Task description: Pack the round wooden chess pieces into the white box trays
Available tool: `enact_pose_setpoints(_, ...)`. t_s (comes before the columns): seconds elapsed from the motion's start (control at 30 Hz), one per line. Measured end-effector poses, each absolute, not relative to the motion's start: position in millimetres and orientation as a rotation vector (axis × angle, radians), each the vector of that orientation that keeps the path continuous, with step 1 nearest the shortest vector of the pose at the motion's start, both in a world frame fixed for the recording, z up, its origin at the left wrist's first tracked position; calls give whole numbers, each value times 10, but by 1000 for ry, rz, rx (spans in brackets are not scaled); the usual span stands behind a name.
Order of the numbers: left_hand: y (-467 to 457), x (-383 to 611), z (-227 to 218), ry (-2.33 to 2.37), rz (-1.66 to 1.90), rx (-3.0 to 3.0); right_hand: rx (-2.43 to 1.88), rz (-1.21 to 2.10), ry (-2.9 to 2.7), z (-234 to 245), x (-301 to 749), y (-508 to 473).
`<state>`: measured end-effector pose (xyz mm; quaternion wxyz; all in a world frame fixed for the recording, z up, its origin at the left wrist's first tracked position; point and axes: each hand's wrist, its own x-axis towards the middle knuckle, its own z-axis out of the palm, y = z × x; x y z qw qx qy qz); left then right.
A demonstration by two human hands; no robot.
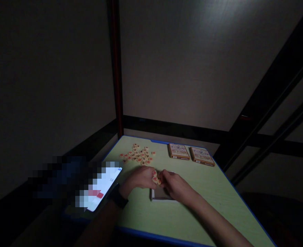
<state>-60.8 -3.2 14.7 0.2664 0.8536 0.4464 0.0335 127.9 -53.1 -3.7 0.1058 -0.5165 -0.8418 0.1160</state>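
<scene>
Round wooden game pieces (156, 178), pale discs with red marks, are sitting pinched between the two hands near the middle of the green table (208, 192), just above a small open box (159, 195). They are being held as a short cluster, faces turned up toward the camera; being round, they have no long axis I can make out, and how many there are is too small to tell.

The left hand (140, 179) is coming in from the lower left, wrist bearing a dark watch (118, 197), knuckles up, fingers curling closed onto the pieces from the left. The right hand (174, 185) is reaching in from the lower right, forearm lying diagonally across the table, fingertips closing on the same pieces from the right. Both hands are touching at the cluster.

The box is lying flat under the right hand, partly hidden by it. Farther back to the left, a loose scatter of similar pieces (138, 155) is lying on the tabletop. Two flat orange-brown boxes (191, 153) are lying side by side near the far edge. A lit phone (107, 185) is lying at the left edge.
</scene>
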Motion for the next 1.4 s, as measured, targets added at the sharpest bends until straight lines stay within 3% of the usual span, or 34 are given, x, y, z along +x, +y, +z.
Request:
enact_pose_setpoints(0.4, -31, -610, 152, 1240, 148, 2341, -1402, 508, -2320, 5, 1333, -510)
enact_pose_setpoints(1.4, -47, -587, 184, 1295, 128, 2408, -1325, 558, -2221, 67, 1375, -444)
